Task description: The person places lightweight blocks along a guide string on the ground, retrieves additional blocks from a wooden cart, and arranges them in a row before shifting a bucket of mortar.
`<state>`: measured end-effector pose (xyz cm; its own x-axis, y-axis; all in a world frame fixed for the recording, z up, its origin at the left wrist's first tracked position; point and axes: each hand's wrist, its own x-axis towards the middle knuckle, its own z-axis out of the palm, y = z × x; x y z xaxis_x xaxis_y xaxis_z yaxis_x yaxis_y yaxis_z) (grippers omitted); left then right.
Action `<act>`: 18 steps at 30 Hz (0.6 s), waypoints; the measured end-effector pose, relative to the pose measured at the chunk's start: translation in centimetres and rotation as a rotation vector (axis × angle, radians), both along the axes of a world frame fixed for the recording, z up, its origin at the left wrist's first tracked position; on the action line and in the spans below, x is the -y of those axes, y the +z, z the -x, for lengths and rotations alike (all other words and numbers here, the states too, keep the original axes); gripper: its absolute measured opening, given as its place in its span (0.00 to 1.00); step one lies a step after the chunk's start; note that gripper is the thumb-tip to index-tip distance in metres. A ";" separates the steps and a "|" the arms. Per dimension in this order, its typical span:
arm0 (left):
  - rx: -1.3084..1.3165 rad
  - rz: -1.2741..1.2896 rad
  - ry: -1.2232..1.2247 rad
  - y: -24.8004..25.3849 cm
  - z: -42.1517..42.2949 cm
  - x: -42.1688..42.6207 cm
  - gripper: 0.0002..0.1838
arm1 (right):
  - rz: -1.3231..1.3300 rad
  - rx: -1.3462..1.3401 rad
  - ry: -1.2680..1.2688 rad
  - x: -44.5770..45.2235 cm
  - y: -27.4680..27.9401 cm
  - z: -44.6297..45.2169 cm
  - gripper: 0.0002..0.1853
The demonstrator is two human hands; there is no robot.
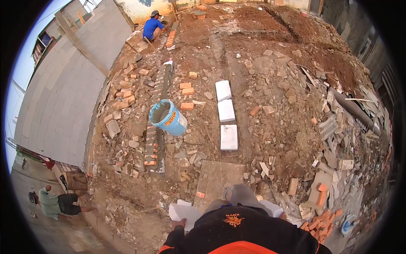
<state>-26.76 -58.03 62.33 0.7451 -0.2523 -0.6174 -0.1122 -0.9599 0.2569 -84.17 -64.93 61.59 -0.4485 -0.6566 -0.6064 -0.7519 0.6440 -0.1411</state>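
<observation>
My left hand is closed on the near edge of a white block, low at my left side. On my other side, my right hand grips another white block; my dark shirt hides part of that block, and only a little of the hand shows. Ahead of my feet, three white blocks lie in a line on the soil: a near one, a middle one and a far one. A flat board lies on the ground by my feet.
A blue bucket stands beside a low brick course. Loose bricks and rubble surround it. A person in blue squats far ahead; another person is at far left. Bricks and a pipe lie right.
</observation>
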 end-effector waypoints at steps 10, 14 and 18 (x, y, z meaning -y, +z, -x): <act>0.186 -0.054 -0.195 -0.6 -6.7 23.8 0.44 | 0.172 -0.052 -0.039 15.7 -6.8 -2.2 0.53; 0.114 -0.056 -0.201 -4.5 -8.3 33.7 0.43 | 0.067 -0.039 -0.030 28.4 -7.4 -3.6 0.53; 0.225 -0.032 -0.216 -3.1 -6.1 46.3 0.47 | -0.048 -0.034 0.006 43.3 -7.3 -4.3 0.53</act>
<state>-20.64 -104.34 59.18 0.7953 -0.4029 -0.4529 -0.3651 -0.9148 0.1726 -79.83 -108.23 54.30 -0.4650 -0.6301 -0.6219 -0.7599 0.6445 -0.0847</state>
